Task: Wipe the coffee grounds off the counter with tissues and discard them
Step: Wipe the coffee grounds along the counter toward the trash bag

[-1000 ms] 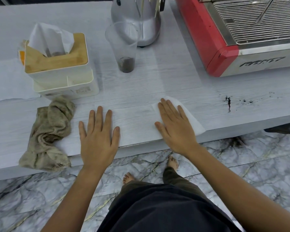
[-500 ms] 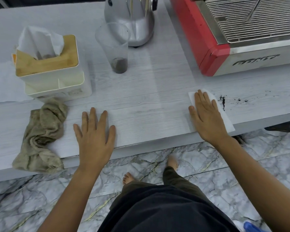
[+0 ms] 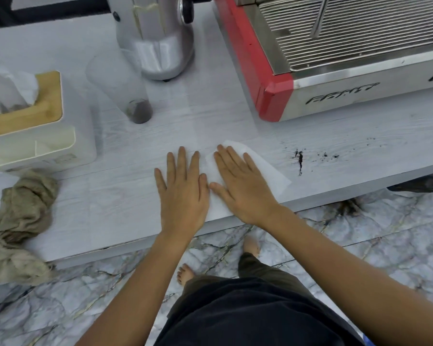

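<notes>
A white tissue (image 3: 270, 172) lies flat on the pale wood-grain counter (image 3: 115, 203) near its front edge. My right hand (image 3: 240, 186) presses on it with straight fingers. Right beside it, my left hand (image 3: 183, 193) rests flat on the counter, its edge touching the tissue. Dark coffee grounds (image 3: 299, 158) form a smear and scattered specks to the right of the tissue, apart from it. The tissue box (image 3: 33, 121) with a wooden lid stands at the far left, a tissue sticking out.
A crumpled beige rag (image 3: 18, 221) lies at the left front edge. A clear plastic cup (image 3: 125, 88) holding some grounds stands behind my hands, a silver grinder (image 3: 158, 38) beyond it. A red and steel espresso machine (image 3: 335, 53) fills the back right.
My right hand slid the tissue right to the grounds, then back left, where it now lies beside my left hand. The smear of grounds remains on the counter.
</notes>
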